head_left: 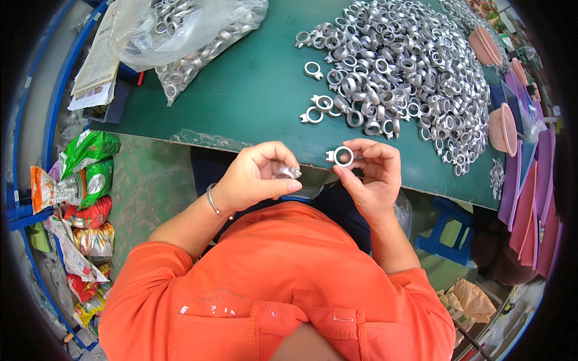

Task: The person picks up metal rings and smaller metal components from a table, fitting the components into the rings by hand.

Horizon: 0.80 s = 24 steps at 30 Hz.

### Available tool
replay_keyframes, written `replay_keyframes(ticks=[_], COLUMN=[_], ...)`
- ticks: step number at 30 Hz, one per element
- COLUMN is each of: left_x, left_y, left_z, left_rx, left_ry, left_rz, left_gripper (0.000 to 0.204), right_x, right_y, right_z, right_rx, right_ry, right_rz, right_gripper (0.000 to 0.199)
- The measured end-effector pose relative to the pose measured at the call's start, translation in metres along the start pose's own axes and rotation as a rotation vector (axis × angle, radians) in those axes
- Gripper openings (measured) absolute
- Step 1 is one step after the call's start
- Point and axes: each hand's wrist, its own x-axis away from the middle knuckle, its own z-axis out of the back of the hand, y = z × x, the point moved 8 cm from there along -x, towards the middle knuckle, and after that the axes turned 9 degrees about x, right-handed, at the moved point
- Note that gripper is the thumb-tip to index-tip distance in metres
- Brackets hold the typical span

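Between the thumb and fingers of my right hand (376,174) is a silvery metal ring clamp (343,156), its round opening facing up and its small lug pointing left. My left hand (259,174) is curled around small silvery metal parts (289,172), partly hidden by the fingers, so I cannot tell their exact kind. Both hands are at the near edge of the green table, a short gap apart. Beyond the right hand spreads a large heap of similar metal ring clamps (397,66), with a few loose ones at its left side.
A clear plastic bag (208,57) of metal rings lies at the table's far left, beside stacked papers (96,72). Pink baskets (503,129) and purple and red panels (530,198) line the right. A blue stool (447,231) stands below; colourful packages (90,174) are stacked left.
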Motion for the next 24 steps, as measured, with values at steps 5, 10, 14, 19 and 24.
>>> replay_keyframes(ticks=[5, 10, 14, 19, 24], left_x=[0.006, 0.009, 0.003, -0.006, -0.006], left_y=[0.017, 0.026, 0.031, 0.019, 0.012], left_z=[-0.018, -0.018, -0.026, -0.024, 0.004], left_rx=[-0.787, -0.908, -0.702, -0.327, 0.084], left_ry=[-0.005, 0.100, 0.124, 0.007, 0.192], left_rz=[-0.194, -0.368, -0.409, -0.385, -0.138], left_gripper=[0.021, 0.019, 0.036, 0.028, 0.018], right_x=[-0.001, 0.000, 0.006, 0.011, -0.048], right_y=[0.001, 0.003, 0.013, 0.016, -0.031], right_z=[-0.001, -0.002, -0.011, -0.038, -0.020], right_rx=[-0.106, -0.204, -0.329, -0.421, 0.992], right_ry=[-0.007, 0.012, -0.016, -0.187, 0.047], right_rz=[-0.036, -0.102, -0.317, -0.560, 0.354], right_gripper=[0.053, 0.050, 0.036, 0.012, 0.013])
